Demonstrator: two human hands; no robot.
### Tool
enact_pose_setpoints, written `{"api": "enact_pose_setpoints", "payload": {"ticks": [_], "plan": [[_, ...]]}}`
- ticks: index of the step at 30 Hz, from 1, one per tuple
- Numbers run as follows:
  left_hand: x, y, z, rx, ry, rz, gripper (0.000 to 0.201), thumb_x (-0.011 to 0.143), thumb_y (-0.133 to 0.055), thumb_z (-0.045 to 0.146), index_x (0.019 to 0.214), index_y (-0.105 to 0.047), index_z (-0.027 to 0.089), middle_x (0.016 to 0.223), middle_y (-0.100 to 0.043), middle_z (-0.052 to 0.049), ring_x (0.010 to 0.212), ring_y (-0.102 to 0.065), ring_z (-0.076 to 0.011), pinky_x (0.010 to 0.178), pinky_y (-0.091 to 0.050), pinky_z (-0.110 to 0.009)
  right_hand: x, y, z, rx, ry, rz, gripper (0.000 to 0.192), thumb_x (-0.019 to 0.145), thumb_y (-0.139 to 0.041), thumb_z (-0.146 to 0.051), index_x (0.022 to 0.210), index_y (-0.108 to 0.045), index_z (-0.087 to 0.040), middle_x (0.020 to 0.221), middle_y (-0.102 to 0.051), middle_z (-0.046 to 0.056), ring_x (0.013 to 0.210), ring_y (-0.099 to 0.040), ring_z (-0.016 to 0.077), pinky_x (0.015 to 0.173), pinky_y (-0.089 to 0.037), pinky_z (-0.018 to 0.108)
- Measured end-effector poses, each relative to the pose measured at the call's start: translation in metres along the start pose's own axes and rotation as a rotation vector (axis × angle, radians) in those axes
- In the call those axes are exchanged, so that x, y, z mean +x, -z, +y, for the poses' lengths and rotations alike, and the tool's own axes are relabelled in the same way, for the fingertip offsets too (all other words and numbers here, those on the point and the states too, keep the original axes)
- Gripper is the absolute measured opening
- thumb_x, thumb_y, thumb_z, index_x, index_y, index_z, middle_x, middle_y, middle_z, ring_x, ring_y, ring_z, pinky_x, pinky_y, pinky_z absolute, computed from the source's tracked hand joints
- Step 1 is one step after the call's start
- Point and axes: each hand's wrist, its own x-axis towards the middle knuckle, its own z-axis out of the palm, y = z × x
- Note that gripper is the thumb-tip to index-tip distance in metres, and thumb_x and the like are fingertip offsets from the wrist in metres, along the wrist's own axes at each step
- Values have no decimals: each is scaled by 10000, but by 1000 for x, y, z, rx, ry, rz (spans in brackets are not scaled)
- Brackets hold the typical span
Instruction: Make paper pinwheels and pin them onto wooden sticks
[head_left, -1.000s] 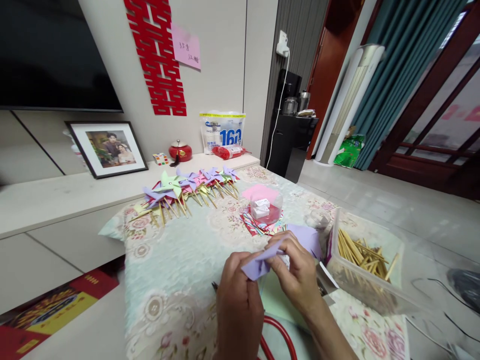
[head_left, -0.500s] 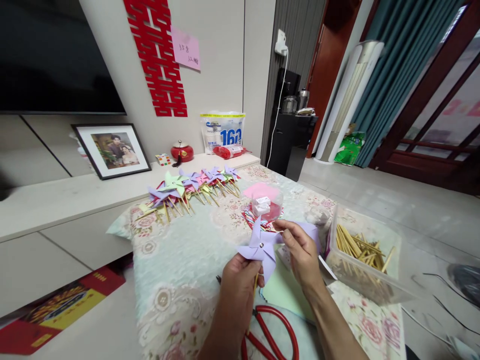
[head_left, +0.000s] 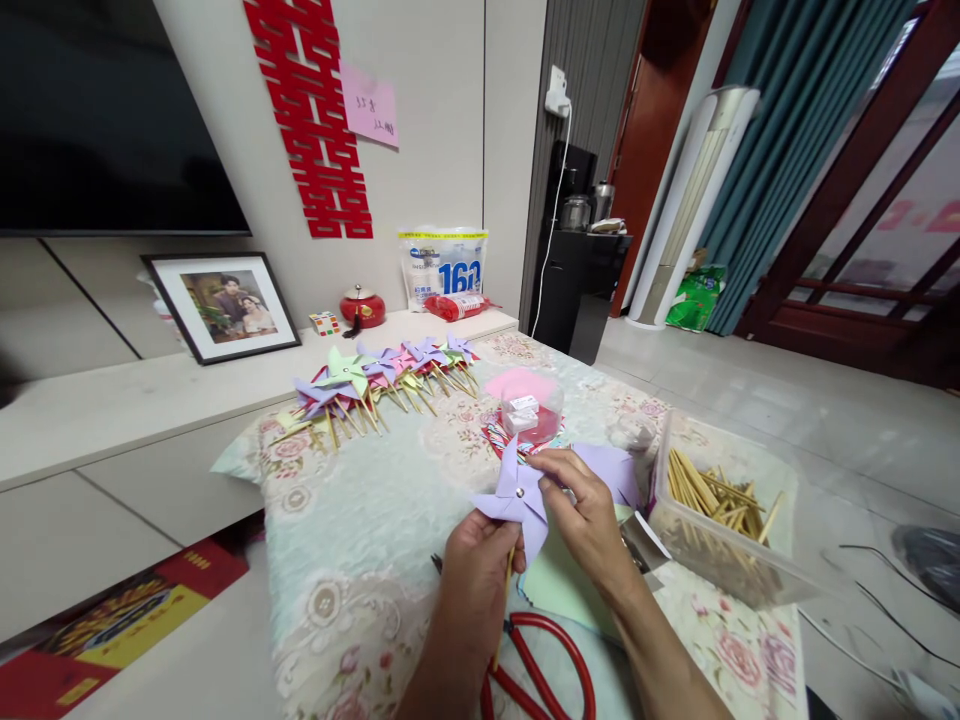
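Purple pinwheel (head_left: 517,498), stick upright, gripped by closed left hand (head_left: 480,560); right hand (head_left: 589,515) pinches its right vane (scissors (head_left: 544,665) below)

The room is bright and evenly lit by soft daylight, which seems to enter from the right, past the teal curtains (head_left: 795,150) and the glazed doors (head_left: 892,260), where the panes look washed out; shadows are faint and diffuse; the floor tiles (head_left: 750,400) carry a pale sheen; the dark screen (head_left: 105,110) shows little glare; the wide lens bends straight lines near the edges and stretches the corners; the centre is sharp, while the lower right corner is smeared and slightly blurred.
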Motion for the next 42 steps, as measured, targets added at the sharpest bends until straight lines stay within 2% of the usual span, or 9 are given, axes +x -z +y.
{"api": "enact_pose_setpoints", "payload": {"ticks": [8,19,23,26,29,32,35,38,42], "plan": [[0,-3,-1,-8,14,31,232,599,-776,165,813,-689,152,671,-638,13,575,-503,-107,579,-388,-226,1,-1,4,-28,75,3,233,935,-557,-130,1044,-732,-239,1012,-705,71,984,-655,214,865,-517,377],[0,-2,-3,31,-28,41,134,608,-730,139,707,-642,164,592,-565,43,524,-433,-87,535,-348,-214,-1,-2,7,-79,88,2,237,946,-548,-146,1042,-738,-249,1036,-701,75,1007,-649,224,869,-518,392],[3,0,-2,-64,-21,71,230,609,-774,158,819,-679,175,728,-658,7,593,-524,-104,578,-403,-220,-2,-2,0,-123,21,101,299,960,-542,-174,1226,-663,-239,1209,-668,96,1147,-600,237,982,-469,423],[6,0,1,-148,-42,111,280,589,-790,170,849,-689,194,826,-705,-23,700,-618,-145,650,-469,-242,-4,-4,-8,-101,-46,191,173,963,-563,-224,1083,-687,-214,1055,-692,79,1014,-636,222,890,-497,374],[8,-1,3,-190,-90,134,266,585,-785,170,831,-688,198,895,-735,-51,847,-678,-204,776,-525,-293,-6,-10,-15,-64,-77,112,135,967,-570,-252,952,-696,-209,940,-694,59,902,-647,205,810,-508,339],[8,-2,2,-214,-127,106,248,603,-785,171,834,-700,203,962,-754,-65,944,-691,-236,899,-531,-350,-10,-20,-17,-82,-50,2,181,935,-607,-250,1089,-690,-200,984,-693,74,899,-645,212,799,-522,345],[9,-2,-1,-196,-149,89,188,630,-771,178,804,-716,221,968,-764,-65,1020,-690,-256,986,-506,-376,-14,-29,-14,-142,-38,-15,297,897,-627,-212,1191,-665,-196,995,-690,78,894,-639,221,806,-532,364],[9,-3,-4,-183,-158,107,138,640,-758,181,764,-718,229,948,-770,-59,1004,-699,-254,995,-508,-378,-17,-33,-11,-165,-37,5,288,896,-597,-172,1170,-680,-202,985,-695,78,906,-648,225,813,-542,367],[9,-5,-3,-255,-148,129,166,614,-773,146,747,-714,224,870,-769,-25,902,-711,-197,930,-531,-300,-16,-33,-10,-144,-3,30,239,905,-572,-156,1094,-709,-209,958,-704,78,916,-667,225,806,-552,355]]}}
